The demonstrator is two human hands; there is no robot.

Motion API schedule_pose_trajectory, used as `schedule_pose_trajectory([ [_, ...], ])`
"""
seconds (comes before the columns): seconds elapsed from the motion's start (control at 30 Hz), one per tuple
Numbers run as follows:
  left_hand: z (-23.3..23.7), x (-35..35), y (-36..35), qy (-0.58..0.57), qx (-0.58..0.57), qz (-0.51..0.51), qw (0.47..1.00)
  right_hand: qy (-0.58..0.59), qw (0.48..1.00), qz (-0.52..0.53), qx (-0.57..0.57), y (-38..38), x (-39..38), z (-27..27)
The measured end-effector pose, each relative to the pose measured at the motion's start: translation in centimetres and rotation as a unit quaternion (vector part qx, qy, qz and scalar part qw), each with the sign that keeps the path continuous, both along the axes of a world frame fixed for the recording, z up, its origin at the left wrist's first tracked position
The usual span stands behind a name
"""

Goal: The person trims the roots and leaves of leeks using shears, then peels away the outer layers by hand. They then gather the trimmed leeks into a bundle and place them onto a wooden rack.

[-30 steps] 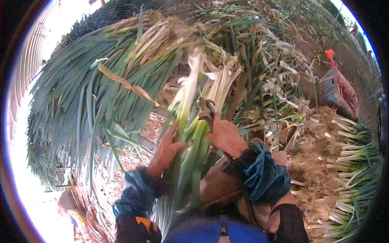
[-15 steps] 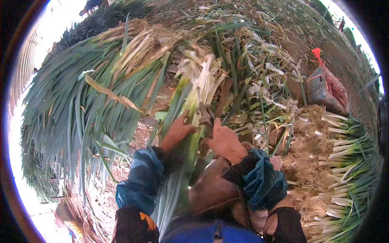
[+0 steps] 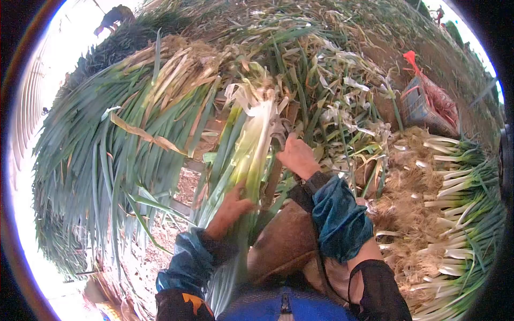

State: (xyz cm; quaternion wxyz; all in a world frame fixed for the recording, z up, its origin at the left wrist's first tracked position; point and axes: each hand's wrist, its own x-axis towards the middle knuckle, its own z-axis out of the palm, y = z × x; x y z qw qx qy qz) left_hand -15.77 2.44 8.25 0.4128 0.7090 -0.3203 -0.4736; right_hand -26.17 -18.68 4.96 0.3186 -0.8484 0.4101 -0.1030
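Several long green onions lie in front of me, white root ends pointing away and leaves running down to my lap. My left hand is closed round their green part, slightly blurred. My right hand is beside the white stalks on the right, its fingers curled round a small dark metal tool. Loose pale outer leaves hang at the root end. Where the tool meets the stalks is hard to make out.
A large heap of untrimmed onions fills the left. Cleaned onions lie in a row on the right, below a bag with red netting. Peeled leaves litter the ground ahead. A person bends at the upper left.
My left hand has moved down the leaves, toward my lap. My right hand and the tool have shifted up and slightly right, beside the white stalks.
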Motion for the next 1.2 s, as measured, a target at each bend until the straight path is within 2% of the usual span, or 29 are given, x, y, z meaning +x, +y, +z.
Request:
schedule_pose_trajectory([
  [0.07, 0.2, -0.4, 0.6, 0.043, 0.030, 0.011, 0.999, 0.002, 1.000, 0.012, -0.007, 0.0, 0.0, 0.1],
  [0.17, 0.8, -0.8, 0.5, 0.123, 0.009, 0.053, 0.991, 0.044, 0.998, 0.036, -0.015, 0.7, 0.3, 1.5],
  [0.4, -0.9, -0.9, 1.5, 0.149, -0.007, 0.080, 0.986, 0.042, 0.996, 0.079, 0.000, 0.5, 0.4, 1.1],
  [0.5, -0.2, -1.2, 1.7, 0.166, -0.005, 0.091, 0.982, 0.013, 0.996, 0.071, 0.061, -0.2, 1.2, 0.1],
  [0.57, 0.3, -1.1, 1.7, 0.147, 0.002, 0.075, 0.986, -0.036, 0.988, 0.111, 0.098, -0.6, 1.5, -0.1],
  [0.67, 1.5, -1.4, 1.6, 0.181, -0.037, 0.115, 0.976, -0.057, 0.981, 0.123, 0.139, -0.5, 1.4, 1.1],
  [0.7, 1.0, -0.7, 1.6, 0.168, -0.027, 0.124, 0.978, -0.054, 0.980, 0.119, 0.150, -0.4, 1.2, 2.0],
  [0.77, -0.6, 1.1, 1.3, 0.146, -0.007, 0.142, 0.979, -0.076, 0.988, 0.128, 0.051, 0.4, 0.3, 3.6],
  [0.8, 3.1, 0.4, -0.2, 0.132, -0.043, 0.116, 0.984, -0.085, 0.987, 0.134, 0.000, 0.8, -0.2, 4.0],
  [0.9, 0.9, 2.1, -2.6, 0.072, -0.037, 0.056, 0.995, -0.018, 0.988, 0.107, 0.105, 2.3, -0.5, 3.8],
  [0.93, -1.3, 2.3, -3.2, 0.012, -0.046, 0.026, 0.999, -0.011, 0.986, 0.129, 0.107, 2.7, -0.6, 3.7],
  [1.0, -5.7, 2.1, -3.4, -0.102, -0.052, -0.035, 0.993, 0.045, 0.992, 0.078, 0.084, 1.5, -0.5, 2.0],
  [1.07, -2.4, 1.8, -3.1, -0.159, -0.010, -0.067, 0.985, 0.065, 0.996, 0.042, 0.049, 0.9, -0.6, 1.1],
  [1.1, -1.3, 1.9, -3.2, -0.187, 0.010, -0.081, 0.979, 0.055, 0.996, 0.060, 0.030, 1.4, -0.2, 1.6],
  [1.13, -5.5, 4.9, -2.4, -0.257, 0.006, -0.096, 0.962, 0.047, 0.996, 0.078, 0.015, 2.6, 0.3, 2.7],
  [1.17, -4.9, 6.9, -1.8, -0.276, 0.037, -0.063, 0.958, 0.036, 0.995, 0.094, 0.000, 3.8, 0.9, 3.4],
  [1.2, -3.6, 8.2, -1.8, -0.296, 0.069, -0.031, 0.952, 0.034, 0.987, 0.126, 0.089, 4.9, 1.6, 3.6],
])
